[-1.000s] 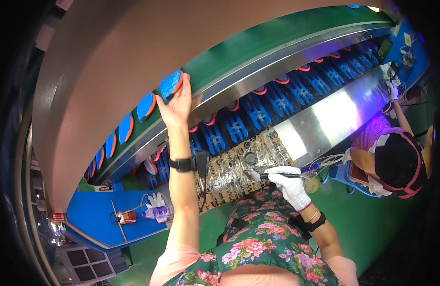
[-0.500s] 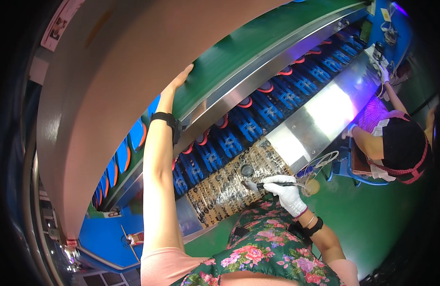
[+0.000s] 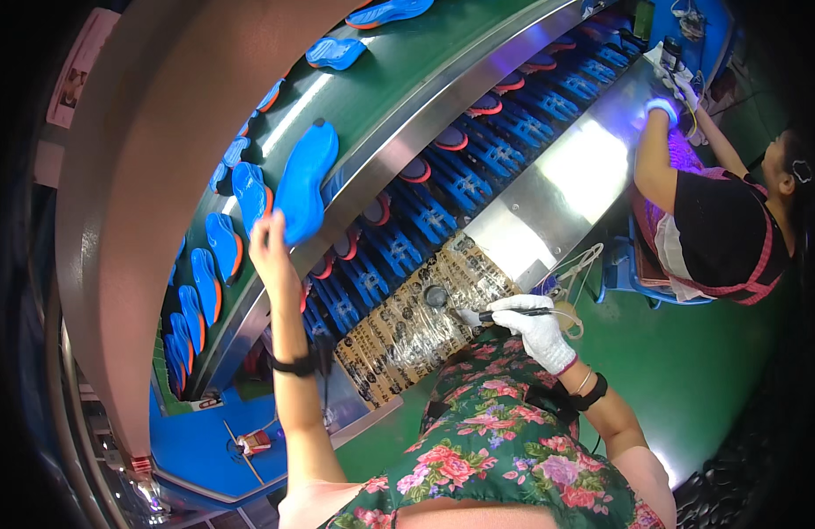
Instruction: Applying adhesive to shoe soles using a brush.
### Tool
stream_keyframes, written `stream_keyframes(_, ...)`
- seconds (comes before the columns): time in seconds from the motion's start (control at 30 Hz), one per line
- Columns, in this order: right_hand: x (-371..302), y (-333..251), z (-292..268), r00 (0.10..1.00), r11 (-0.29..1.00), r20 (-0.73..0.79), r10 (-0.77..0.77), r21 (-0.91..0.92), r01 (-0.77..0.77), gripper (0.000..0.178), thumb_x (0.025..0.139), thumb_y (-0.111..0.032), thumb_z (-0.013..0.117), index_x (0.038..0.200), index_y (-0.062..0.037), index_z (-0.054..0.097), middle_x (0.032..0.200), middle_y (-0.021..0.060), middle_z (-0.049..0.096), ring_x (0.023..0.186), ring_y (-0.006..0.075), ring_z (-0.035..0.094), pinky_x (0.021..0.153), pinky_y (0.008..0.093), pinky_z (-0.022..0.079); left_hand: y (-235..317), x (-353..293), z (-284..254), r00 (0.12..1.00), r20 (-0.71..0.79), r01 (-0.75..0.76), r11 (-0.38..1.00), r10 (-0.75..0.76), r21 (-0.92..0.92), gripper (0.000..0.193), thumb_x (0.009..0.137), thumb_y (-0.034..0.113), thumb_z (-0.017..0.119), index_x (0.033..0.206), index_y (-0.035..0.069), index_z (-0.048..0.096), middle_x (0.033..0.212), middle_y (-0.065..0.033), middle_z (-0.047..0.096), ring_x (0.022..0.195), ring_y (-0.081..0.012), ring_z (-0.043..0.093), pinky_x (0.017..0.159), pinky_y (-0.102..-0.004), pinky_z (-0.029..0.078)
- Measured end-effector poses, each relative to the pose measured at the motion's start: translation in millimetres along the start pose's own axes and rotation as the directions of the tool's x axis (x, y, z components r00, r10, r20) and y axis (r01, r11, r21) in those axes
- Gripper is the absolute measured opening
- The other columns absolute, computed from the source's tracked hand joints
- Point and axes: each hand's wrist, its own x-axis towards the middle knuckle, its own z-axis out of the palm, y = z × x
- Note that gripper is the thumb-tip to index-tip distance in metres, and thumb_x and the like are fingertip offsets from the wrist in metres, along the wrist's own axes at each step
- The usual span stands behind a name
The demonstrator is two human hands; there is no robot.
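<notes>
Bare, my left hand (image 3: 273, 254) pinches the near end of a blue insole (image 3: 305, 181) at the inner edge of the upper green belt. The insole stands out lengthwise beyond my fingers, with a dark spot at its far tip. White-gloved, my right hand (image 3: 533, 328) grips a dark-handled brush (image 3: 500, 313) with a thin tube trailing from its back end. The brush's bristles are over the cardboard-covered ledge (image 3: 399, 348), which is wrapped in clear film. Close to the bristles is a small round dark piece (image 3: 436, 296) on that ledge.
Blue insoles with orange edges (image 3: 220, 245) line the curved green belt (image 3: 407, 75). Below its metal rail (image 3: 399, 148), a lower rack holds rows of blue pieces (image 3: 434, 220). A co-worker (image 3: 721, 216) sits at the ledge's far right end. A blue panel (image 3: 196, 445) lies at lower left.
My left hand has drawn back from over the green belt and now holds an insole. More insoles show on the belt. My right hand stays nearly in place with the brush.
</notes>
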Motion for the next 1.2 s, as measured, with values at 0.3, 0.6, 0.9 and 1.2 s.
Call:
stream_keyframes(0.3, -4.9, -44.0, 20.9, 0.993, 0.996, 0.087, -0.085, -0.003, 0.085, 0.018, 0.087, -0.003, 0.076, 0.105, -0.0028, 0.079, 0.087, 0.0006, 0.076, 0.065, 0.0026, 0.056, 0.057, 0.0192, 0.04, -27.3, -133.9, 50.8, 0.885, 0.308, 0.464, 0.635, -0.348, -0.618, 0.072, 0.08, 0.015, 0.065, 0.146, -0.005, 0.047, 0.124, -0.0169, 0.066, 0.108, -0.0291, 0.068, 0.102, -0.0433, 0.053)
stream_keyframes(0.6, 2.1, -98.5, 71.9, 0.851, 0.877, 0.31, -0.424, -0.094, 0.471, 0.017, 0.079, 0.005, 0.078, 0.096, 0.0004, 0.078, 0.105, 0.0163, 0.077, 0.091, 0.0192, 0.073, 0.081, 0.031, 0.058, -38.1, -207.7, 79.1, 0.791, 0.57, 0.607, 0.403, -0.222, -0.685, 0.09, 0.08, 0.031, 0.076, 0.152, -0.005, 0.035, 0.146, -0.0268, 0.051, 0.13, -0.0397, 0.058, 0.108, -0.0538, 0.051)
stream_keyframes(0.9, 22.0, -109.6, 102.8, 0.709, 0.693, 0.411, -0.573, -0.218, 0.687, 0.022, 0.081, 0.0, 0.08, 0.103, -0.0001, 0.078, 0.102, 0.014, 0.077, 0.089, 0.0202, 0.074, 0.08, 0.0334, 0.059, -30.9, -228.0, 88.6, 0.834, 0.545, 0.549, 0.04, -0.09, -0.835, 0.082, 0.1, 0.076, 0.032, 0.155, 0.016, 0.043, 0.148, -0.0062, 0.055, 0.129, -0.0279, 0.057, 0.11, -0.0453, 0.047)
stream_keyframes(1.2, 146.9, 19.1, 43.0, -0.249, -0.372, 0.587, -0.771, -0.097, 0.923, 0.032, 0.081, -0.003, 0.078, 0.113, -0.006, 0.075, 0.1, 0.0078, 0.075, 0.087, 0.0253, 0.071, 0.073, 0.0366, 0.055, 0.6, -237.0, 125.6, 0.812, 0.425, 0.582, 0.494, -0.401, -0.646, 0.094, 0.096, 0.082, 0.027, 0.16, 0.014, 0.031, 0.159, -0.0081, 0.043, 0.142, -0.0291, 0.044, 0.12, -0.0465, 0.036)
